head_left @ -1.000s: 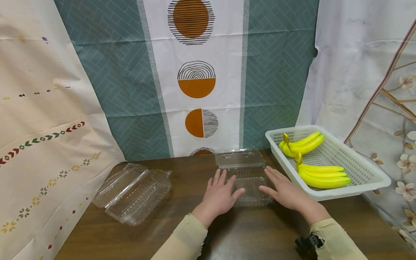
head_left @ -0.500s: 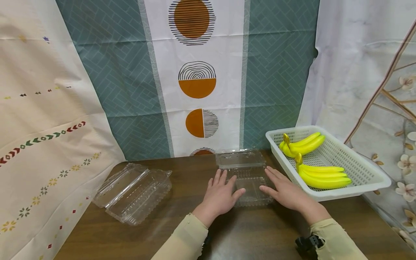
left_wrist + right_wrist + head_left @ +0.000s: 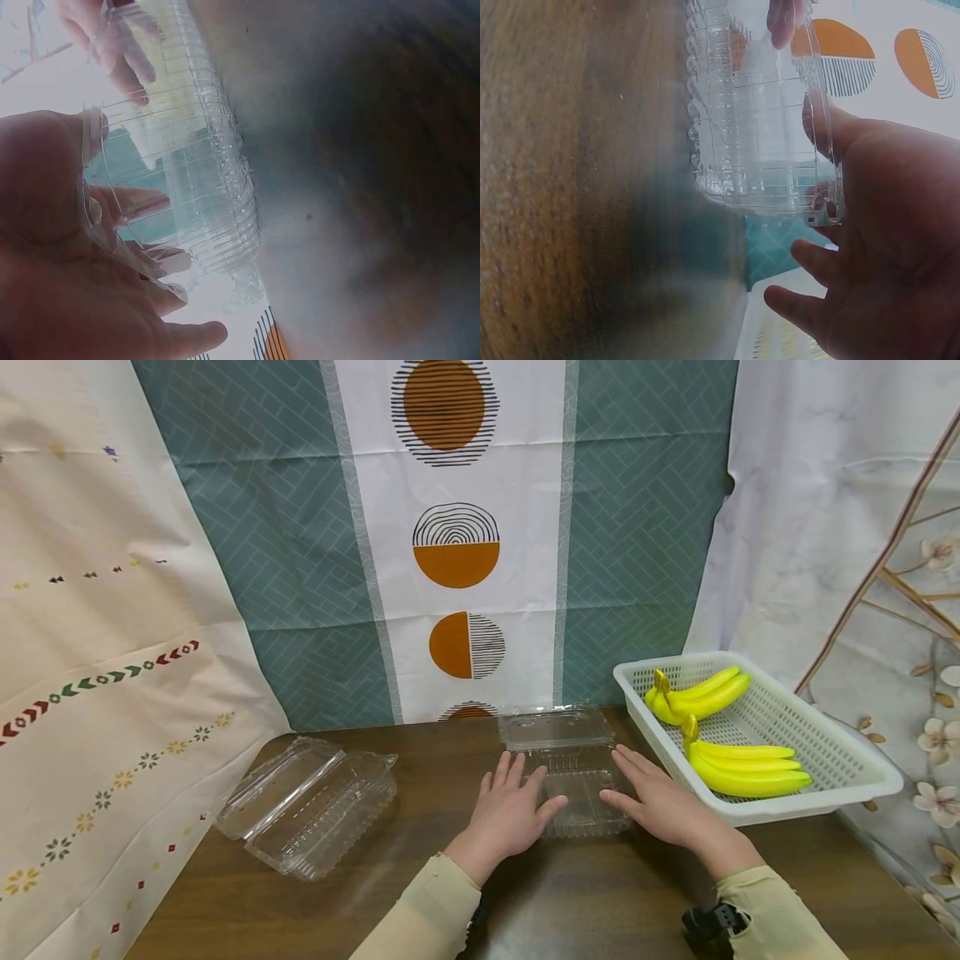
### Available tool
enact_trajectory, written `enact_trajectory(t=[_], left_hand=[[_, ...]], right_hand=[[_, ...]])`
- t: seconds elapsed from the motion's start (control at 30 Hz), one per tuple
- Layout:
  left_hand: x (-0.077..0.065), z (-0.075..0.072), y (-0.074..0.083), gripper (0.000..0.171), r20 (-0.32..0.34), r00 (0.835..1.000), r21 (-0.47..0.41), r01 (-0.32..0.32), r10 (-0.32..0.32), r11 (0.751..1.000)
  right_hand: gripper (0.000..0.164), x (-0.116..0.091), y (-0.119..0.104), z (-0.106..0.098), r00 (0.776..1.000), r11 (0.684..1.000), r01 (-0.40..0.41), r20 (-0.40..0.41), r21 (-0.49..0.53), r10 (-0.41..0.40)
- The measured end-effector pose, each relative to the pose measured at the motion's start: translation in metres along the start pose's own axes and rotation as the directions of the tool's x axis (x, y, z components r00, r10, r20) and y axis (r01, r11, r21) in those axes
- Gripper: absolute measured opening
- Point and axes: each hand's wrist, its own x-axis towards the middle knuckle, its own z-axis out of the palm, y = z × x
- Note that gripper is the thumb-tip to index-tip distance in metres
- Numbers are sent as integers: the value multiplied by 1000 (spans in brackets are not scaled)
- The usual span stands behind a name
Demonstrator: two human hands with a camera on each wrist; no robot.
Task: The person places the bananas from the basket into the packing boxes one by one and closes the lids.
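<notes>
Fingers (image 3: 514, 770) straight, spread and gripping nothing, left hand (image 3: 504, 814) and right hand (image 3: 663, 802) touch opposite sides of a clear, ribbed plastic clamshell (image 3: 576, 793) on the brown wood-grained tabletop (image 3: 401, 881).

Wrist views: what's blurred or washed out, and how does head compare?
Left wrist: left hand dim, table a dark smear, upper left washed out; right wrist: table hazy toward the bottom, ridges on the box readable; head: sharper, glare along the fold of the left box.
</notes>
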Motion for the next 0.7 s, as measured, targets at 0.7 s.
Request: enact_trajectory(t=[0.7], left_hand=[[-3, -4, 2, 73, -43, 999, -31, -29, 27, 999]], right_hand=[[89, -1, -7, -4, 999, 1000, 4, -38, -20, -5]])
